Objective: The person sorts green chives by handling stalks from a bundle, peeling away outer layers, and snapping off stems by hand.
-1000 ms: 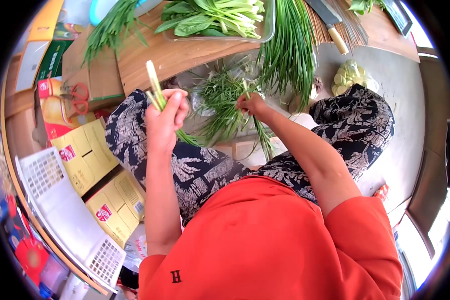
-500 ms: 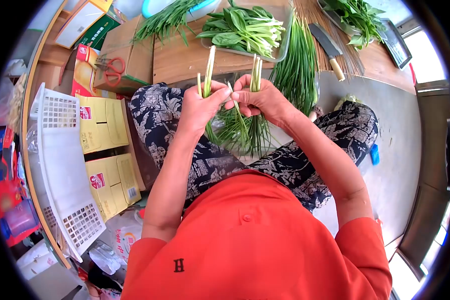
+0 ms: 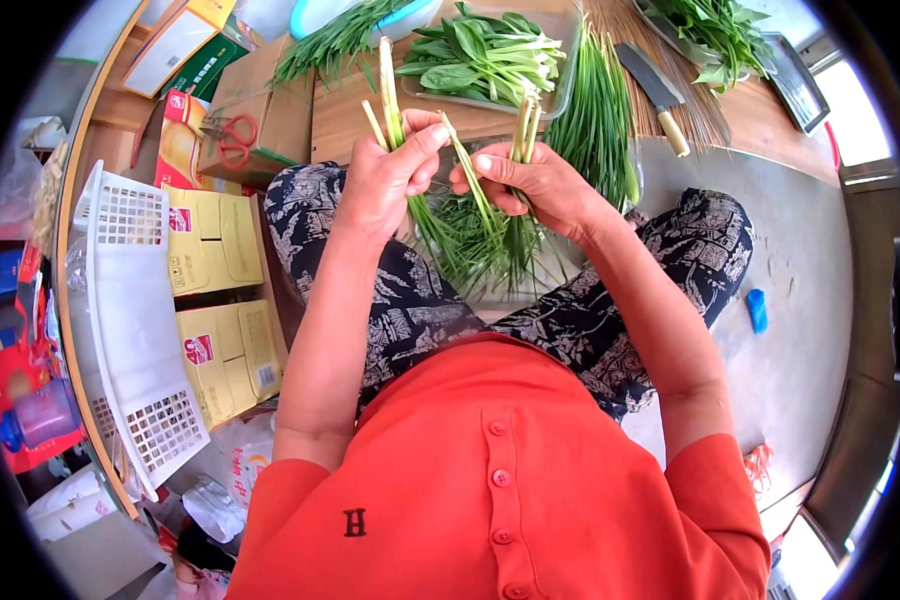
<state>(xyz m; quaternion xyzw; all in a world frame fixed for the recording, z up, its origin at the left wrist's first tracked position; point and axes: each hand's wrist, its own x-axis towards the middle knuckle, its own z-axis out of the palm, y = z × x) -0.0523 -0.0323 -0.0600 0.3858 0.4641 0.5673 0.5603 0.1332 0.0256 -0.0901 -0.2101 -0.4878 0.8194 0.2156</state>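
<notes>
My left hand (image 3: 382,188) is closed round a few garlic chives, their pale stems (image 3: 388,90) pointing up past my fingers and green leaves hanging below. Closed on another small bunch of chives (image 3: 526,135) is my right hand (image 3: 552,192), its thumb laid across them. Between the two hands a thin stalk (image 3: 462,158) slants down; I cannot tell which hand has hold of it. Beneath them, between my legs, lies a heap of loose chive leaves (image 3: 475,245), partly hidden by my hands.
On the wooden table stand a clear tray (image 3: 568,95) of leafy greens (image 3: 480,55), a long pile of chives (image 3: 592,120) and a cleaver (image 3: 652,80) with its handle towards me. Red scissors (image 3: 236,140) are at a cardboard box (image 3: 280,110). Yellow boxes (image 3: 215,240) and a white basket (image 3: 135,300) are left.
My hands have drawn apart; the left has moved up and to the left with its chives. The thin stalk between them now shows more fully.
</notes>
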